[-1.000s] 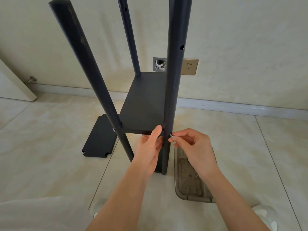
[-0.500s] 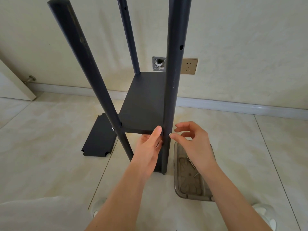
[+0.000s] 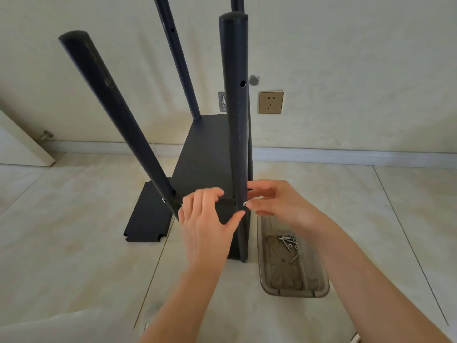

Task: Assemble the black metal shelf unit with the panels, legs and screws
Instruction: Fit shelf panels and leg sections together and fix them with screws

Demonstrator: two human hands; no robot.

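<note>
Since the earlier frame the head has risen and tipped down, so the capped tops of the near legs now show, and the right hand [image 3: 277, 203] has come back against the front leg [image 3: 236, 134] with a screw [image 3: 244, 203] pinched between thumb and fingertip. A half second ago those fingers were spread and held nothing visible; now the screw head sits right at the leg, level with the shelf panel [image 3: 205, 154].

That panel is already fixed between the four upright legs, and a second screw [image 3: 163, 200] shows in the left front leg [image 3: 111, 107] at the same height. A spare panel [image 3: 148, 216] lies flat on the floor [image 3: 61, 243] just behind and to the left of the frame.

My reading is that this corner joint is being threaded by finger: the screw looks started but not seated, so the hole in the leg and the one in the panel edge must stay lined up.

The left hand [image 3: 207, 219] steadies that joint, fingers curled over the panel's front edge and the thumb stretched to touch the leg; its grip is around the panel.

To the right, just beside the leg's foot, a clear tray [image 3: 319, 280] holds more loose screws [image 3: 289, 242], near the right forearm.
</note>
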